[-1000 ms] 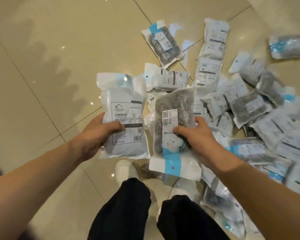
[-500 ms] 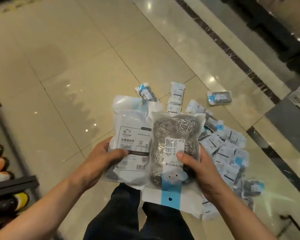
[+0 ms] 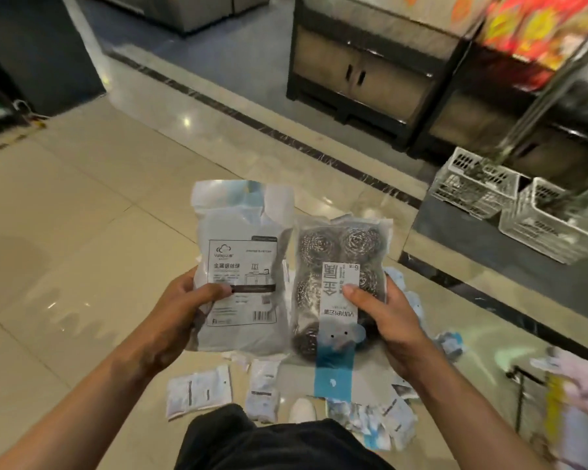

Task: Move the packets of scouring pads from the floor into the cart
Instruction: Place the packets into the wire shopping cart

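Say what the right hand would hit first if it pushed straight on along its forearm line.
Probably nothing soon: the right hand, gripping the clear packet of steel scouring balls, points up-left over bare beige floor tile. Depth is unclear.

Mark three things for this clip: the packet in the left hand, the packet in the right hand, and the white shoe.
Left-hand packet (image 3: 240, 266): head view, on its printed white back label.
Right-hand packet (image 3: 336, 242): head view, on the clear window over the steel pads.
White shoe (image 3: 302, 409): head view, on its toe.
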`<state>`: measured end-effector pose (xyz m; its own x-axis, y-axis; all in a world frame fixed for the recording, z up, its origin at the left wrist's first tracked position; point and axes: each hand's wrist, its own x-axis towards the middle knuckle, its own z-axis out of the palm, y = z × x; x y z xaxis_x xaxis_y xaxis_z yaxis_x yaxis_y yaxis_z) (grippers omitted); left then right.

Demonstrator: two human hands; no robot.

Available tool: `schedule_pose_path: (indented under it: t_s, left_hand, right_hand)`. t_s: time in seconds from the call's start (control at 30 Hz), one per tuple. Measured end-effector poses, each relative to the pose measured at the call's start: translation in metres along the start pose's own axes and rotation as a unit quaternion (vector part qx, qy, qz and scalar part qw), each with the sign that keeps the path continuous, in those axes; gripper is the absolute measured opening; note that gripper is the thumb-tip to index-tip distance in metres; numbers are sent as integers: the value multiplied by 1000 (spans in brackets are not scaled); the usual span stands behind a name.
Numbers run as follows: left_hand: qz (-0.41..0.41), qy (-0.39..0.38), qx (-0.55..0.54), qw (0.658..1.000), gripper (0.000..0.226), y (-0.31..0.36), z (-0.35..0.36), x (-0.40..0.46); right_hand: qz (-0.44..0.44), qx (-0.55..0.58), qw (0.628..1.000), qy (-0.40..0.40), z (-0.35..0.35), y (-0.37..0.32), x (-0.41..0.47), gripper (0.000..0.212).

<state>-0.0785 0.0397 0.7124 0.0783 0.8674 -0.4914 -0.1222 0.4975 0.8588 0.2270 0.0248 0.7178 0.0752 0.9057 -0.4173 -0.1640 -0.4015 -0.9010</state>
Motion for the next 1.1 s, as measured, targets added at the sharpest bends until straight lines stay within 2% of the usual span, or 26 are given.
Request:
schedule_pose_path:
  t_s: [0.07, 0.23, 0.33, 0.6, 0.77, 0.9, 1.1]
  left_hand:
    - [-3, -34, 1, 999, 28, 4, -1, 11]
    - [-11, -131, 58, 990, 67, 7, -2, 27]
    - [-19, -197, 95, 976, 77, 13, -4, 30]
    - [-58, -350, 194, 915, 78, 17, 39, 25]
    - [-105, -403, 218, 883, 54, -7, 91, 0]
    - [-115, -443, 254, 852, 40, -36, 148, -34]
    - [-122, -515, 285, 799, 51, -94, 250, -105]
  right_hand:
    - [-6, 17, 999, 34, 0, 5, -13, 40]
    - [-22, 58, 988, 140, 16, 28, -59, 42]
    - [-17, 102, 972, 211, 28, 46, -95, 38]
    - [-28, 184, 909, 373, 40, 82, -199, 30]
    - [-45, 241, 863, 442, 24, 98, -255, 26]
    - [-67, 288, 827, 479, 0, 115, -298, 30]
    - [-76, 296, 791, 530, -61, 148, -391, 50]
